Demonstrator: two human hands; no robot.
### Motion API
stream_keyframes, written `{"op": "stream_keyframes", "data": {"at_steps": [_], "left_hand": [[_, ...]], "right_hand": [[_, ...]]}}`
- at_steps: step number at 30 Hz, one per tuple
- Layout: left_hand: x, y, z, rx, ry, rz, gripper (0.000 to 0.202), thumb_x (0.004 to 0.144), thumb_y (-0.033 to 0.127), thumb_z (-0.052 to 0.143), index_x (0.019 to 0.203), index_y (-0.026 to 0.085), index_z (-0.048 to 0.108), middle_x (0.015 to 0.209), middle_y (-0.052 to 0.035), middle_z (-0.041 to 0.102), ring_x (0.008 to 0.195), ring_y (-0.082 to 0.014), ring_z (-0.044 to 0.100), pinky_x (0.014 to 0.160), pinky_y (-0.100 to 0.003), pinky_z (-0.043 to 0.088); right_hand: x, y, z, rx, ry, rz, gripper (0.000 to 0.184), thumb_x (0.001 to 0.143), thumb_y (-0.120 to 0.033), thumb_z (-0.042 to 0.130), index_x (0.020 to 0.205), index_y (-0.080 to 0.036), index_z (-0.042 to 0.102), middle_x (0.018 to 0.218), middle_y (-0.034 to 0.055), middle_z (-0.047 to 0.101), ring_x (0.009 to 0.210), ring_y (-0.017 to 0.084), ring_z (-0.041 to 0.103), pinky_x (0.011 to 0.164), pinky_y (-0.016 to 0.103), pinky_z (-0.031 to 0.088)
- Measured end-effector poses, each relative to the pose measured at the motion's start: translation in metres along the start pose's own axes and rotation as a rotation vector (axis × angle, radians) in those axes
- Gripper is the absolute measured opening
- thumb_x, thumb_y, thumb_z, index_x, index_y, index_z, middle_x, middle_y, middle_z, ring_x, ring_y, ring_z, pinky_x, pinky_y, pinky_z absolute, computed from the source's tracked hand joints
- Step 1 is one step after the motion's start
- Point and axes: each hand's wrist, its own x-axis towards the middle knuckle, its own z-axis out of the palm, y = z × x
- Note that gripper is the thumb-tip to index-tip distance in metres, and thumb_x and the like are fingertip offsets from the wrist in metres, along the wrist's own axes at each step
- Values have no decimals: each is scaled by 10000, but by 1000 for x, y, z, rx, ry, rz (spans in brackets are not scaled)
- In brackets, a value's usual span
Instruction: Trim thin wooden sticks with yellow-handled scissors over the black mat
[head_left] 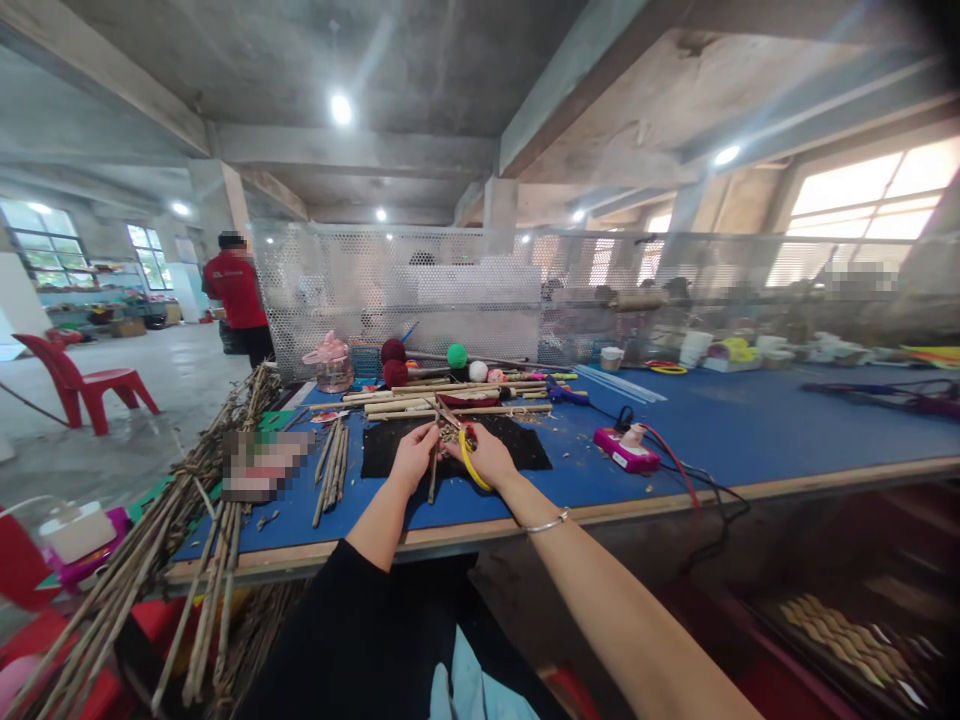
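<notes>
My left hand [417, 452] is closed around a thin brown twig [432, 484], whose lower end points toward me. Yellow-handled scissors [472, 468] are in my right hand [489, 455], the blades pointing away and up, close to the fingers of my left hand. Small cut bits [450, 434] lie between the two hands over a black cloth [379, 452]. Left of the cloth, several cut twigs [331, 470] rest on the blue table. Behind the hands are longer pale sticks [457, 405].
A big bundle of long branches [172, 530] leans over the table's left edge. Yarn balls [457, 355], a hot glue gun [568, 393] and a pink power strip [627, 449] are on the blue table [720, 425]. A perforated screen [330, 290] stands behind. One person [238, 295] stands far left.
</notes>
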Motion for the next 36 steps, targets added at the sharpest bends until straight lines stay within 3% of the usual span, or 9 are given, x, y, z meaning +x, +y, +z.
{"op": "stream_keyframes", "data": {"at_steps": [7, 11, 16, 25, 36], "left_hand": [[1, -4, 0, 28, -32, -41, 569, 608, 467, 637, 1080, 154, 579, 645, -15, 611, 445, -51, 467, 391, -159, 311], [2, -5, -1, 24, -49, -25, 567, 611, 455, 642, 1086, 152, 581, 628, -12, 607, 438, -44, 461, 403, -163, 328], [0, -2, -1, 17, -51, -56, 559, 618, 461, 634, 1091, 169, 578, 626, -8, 603, 436, -45, 465, 392, -157, 306], [-2, -1, -1, -22, -60, -77, 541, 619, 447, 640, 1076, 163, 580, 602, 5, 561, 447, -50, 486, 400, -152, 318], [2, -5, -3, 42, 2, -75, 535, 620, 467, 629, 1053, 154, 588, 619, -17, 587, 453, -74, 517, 374, -155, 297]], "right_hand": [[4, 1, 2, 71, -12, -56, 404, 681, -428, 595, 987, -174, 525, 950, 59, 587, 851, 165, 545, 720, 242, 384], [6, 2, 2, 1, 20, -43, 412, 669, -444, 602, 965, -163, 547, 949, 75, 583, 877, 178, 535, 755, 254, 375], [8, 1, 3, 53, -40, -74, 441, 667, -476, 592, 975, -166, 538, 953, 67, 591, 857, 168, 545, 721, 239, 384], [8, -10, -3, -153, -104, 47, 477, 698, -620, 471, 912, -198, 534, 869, 69, 624, 798, 205, 585, 624, 248, 373], [11, -11, -2, -240, -128, 106, 543, 714, -670, 379, 897, -204, 592, 899, 89, 635, 831, 219, 593, 662, 258, 393]]}}
